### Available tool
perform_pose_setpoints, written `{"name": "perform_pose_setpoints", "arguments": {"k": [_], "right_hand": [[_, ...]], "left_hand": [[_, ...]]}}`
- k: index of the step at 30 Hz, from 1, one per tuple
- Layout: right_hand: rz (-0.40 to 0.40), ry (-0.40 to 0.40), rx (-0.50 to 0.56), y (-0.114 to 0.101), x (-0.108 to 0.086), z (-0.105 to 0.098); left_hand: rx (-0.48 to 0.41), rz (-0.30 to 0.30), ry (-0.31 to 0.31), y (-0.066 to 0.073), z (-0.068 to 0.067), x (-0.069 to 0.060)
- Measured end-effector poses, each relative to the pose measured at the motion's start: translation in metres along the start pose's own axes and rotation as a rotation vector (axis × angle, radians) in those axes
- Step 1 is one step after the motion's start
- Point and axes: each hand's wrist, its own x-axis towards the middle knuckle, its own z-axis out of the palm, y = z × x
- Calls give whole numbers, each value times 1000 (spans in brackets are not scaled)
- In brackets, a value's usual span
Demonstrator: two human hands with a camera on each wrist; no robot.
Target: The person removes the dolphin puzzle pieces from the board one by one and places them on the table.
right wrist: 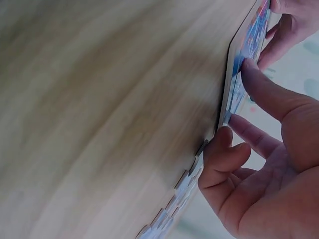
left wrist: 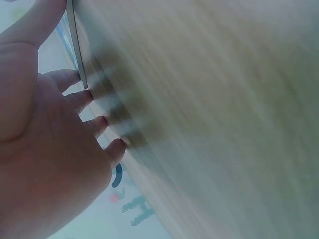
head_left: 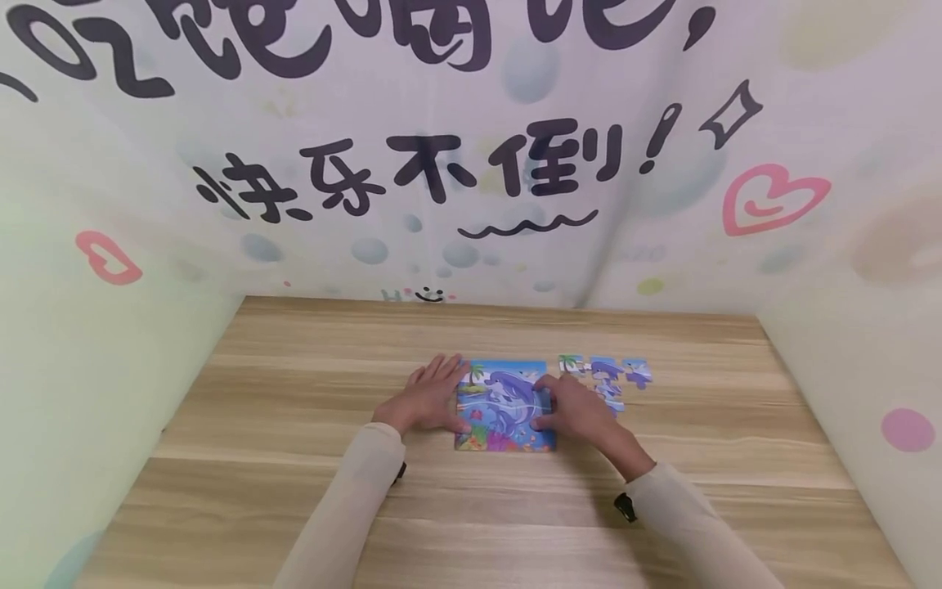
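Note:
A dolphin jigsaw puzzle board with a blue sea picture lies flat on the table. My left hand steadies its left edge, fingers spread at the upper corner and thumb by the lower one. On the board's right side, the thumb and forefinger of my right hand pinch a blue puzzle piece, which is partly hidden. The other right fingers curl beside the rim in the right wrist view. Loose puzzle pieces lie right of the board, some partly covered by my right hand.
A wood-grain table spreads around the puzzle. Behind it stands a printed wall with large black lettering, and more wall closes in both sides. Dark bands sit at the sleeve cuffs.

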Motion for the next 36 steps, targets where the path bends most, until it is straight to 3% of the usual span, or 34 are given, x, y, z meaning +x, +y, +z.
{"name": "perform_pose_setpoints", "arguments": {"k": [9,15,21,26,36], "right_hand": [[-30,100,64,1,4,3],[-10,110,155,4,7,2],[46,76,374,11,8,-5],[36,53,520,26,4,-16],[39,61,564,67,-11,-38]], "left_hand": [[-9,4,6,1,-1,-1],[-11,-1,5,1,-1,-1],[-5,5,5,2,-2,-2],[-6,2,3,2,-2,-2],[-17,-1,2,3,-3,-3]]}}
